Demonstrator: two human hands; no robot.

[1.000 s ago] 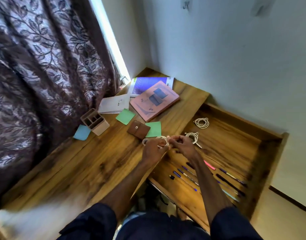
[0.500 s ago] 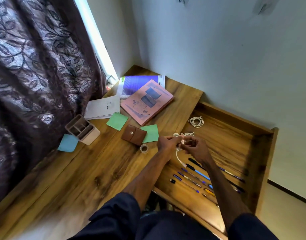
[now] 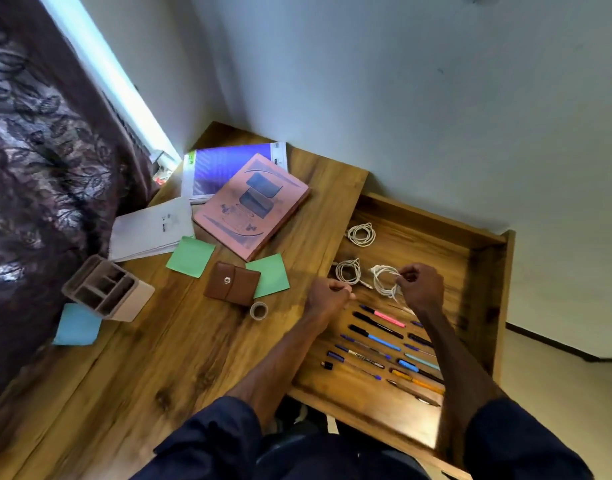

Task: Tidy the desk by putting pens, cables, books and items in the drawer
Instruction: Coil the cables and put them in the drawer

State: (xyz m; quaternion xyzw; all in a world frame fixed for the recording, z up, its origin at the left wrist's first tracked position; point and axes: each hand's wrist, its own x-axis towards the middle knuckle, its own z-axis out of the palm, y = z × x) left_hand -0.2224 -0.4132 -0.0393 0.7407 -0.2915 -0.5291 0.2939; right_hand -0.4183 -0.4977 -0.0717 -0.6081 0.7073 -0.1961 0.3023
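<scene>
Right hand (image 3: pixel 420 289) pinches a coiled white cable (image 3: pixel 382 280) at the fingertips, low over the floor of the open drawer (image 3: pixel 484 271). Left hand (image 3: pixel 327 296) is curled in a fist beside it; cannot tell whether it holds anything.

Risk: the coil looks unbound. On release the loops may spring apart and snag the second coil (image 3: pixel 348 271) lying between the hands, or the tail may drape over the pens (image 3: pixel 374 337) nearer the wrists.

Cable: thin, white, several uneven loops, one end trailing beneath the right hand.
</scene>
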